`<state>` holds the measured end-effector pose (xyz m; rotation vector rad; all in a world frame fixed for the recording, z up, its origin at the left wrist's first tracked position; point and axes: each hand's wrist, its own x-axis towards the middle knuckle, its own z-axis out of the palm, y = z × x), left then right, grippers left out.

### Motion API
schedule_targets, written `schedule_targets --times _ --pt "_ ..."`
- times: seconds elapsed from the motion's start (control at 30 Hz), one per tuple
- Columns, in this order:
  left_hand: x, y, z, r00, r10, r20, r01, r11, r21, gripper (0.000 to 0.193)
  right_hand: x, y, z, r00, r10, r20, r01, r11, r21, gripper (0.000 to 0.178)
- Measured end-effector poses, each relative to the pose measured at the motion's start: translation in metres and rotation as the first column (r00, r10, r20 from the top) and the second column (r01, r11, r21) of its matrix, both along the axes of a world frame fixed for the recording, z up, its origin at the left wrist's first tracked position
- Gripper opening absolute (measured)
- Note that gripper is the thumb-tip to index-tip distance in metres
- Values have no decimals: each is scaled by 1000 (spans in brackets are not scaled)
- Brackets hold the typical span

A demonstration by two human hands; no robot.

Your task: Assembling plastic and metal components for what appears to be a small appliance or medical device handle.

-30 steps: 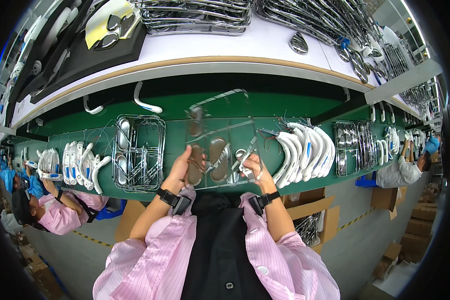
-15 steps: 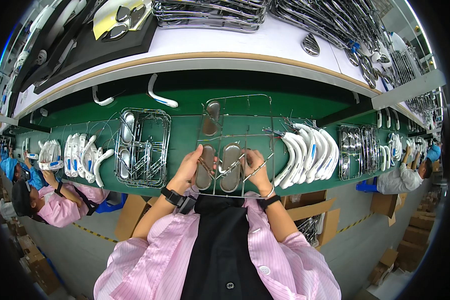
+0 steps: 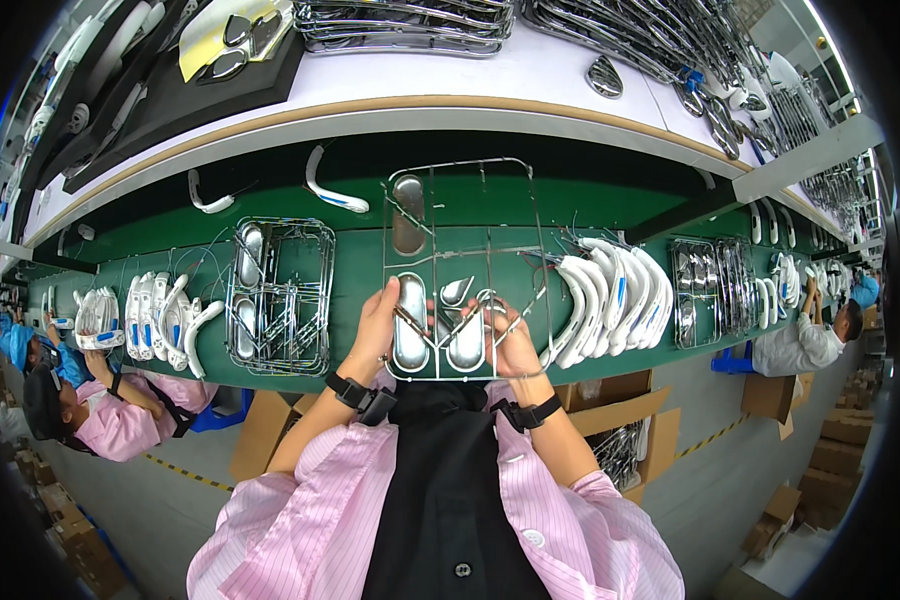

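In front of me a chrome wire frame point(image 3: 488, 250) is held up over the green bench. Oval metal plates sit in it: a left lower plate point(image 3: 411, 335), a right lower plate point(image 3: 467, 345) and an upper plate point(image 3: 408, 222). My left hand point(image 3: 377, 325) is closed on the frame's left side, at the left lower plate. On the other side, my right hand point(image 3: 511, 342) grips the frame beside the right lower plate, its fingers partly behind the wires. A small shiny teardrop shape point(image 3: 456, 291) shows between the lower plates; whether it is loose or attached I cannot tell.
Stacked wire frames point(image 3: 282, 300) lie left on the bench point(image 3: 360, 262), near white curved handles point(image 3: 160, 315). More white curved handles point(image 3: 615, 305) lie right, with wires. A shelf edge point(image 3: 450, 106) spans the far side. Cardboard boxes point(image 3: 660, 445) stand below; co-workers sit at both sides.
The frame has tilted and risen a little, and its lower plates now look brighter. The teardrop shape has come into view between them. My right hand has turned and shifted slightly at the frame's side.
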<state>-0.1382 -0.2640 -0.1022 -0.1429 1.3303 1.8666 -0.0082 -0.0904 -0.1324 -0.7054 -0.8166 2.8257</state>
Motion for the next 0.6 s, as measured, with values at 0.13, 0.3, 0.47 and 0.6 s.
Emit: schedule_targets --times 0.13,0.3,0.47,0.6 --pt "1 -5 -11 999 42 -24 -41 999 26 45 2 -4 11 995 4 -96 4 997 82 47" --pt "-4 -10 -12 986 163 22 -164 985 53 44 24 -7 -11 940 281 -195 -300 950 -80 61" --pt "-16 -14 -6 990 120 70 -122 992 28 45 0 -7 -15 962 270 -32 -264 955 133 40" --pt "-35 -42 -1 981 -53 187 36 995 93 51 -44 -11 -19 942 334 -37 -308 903 301 17"
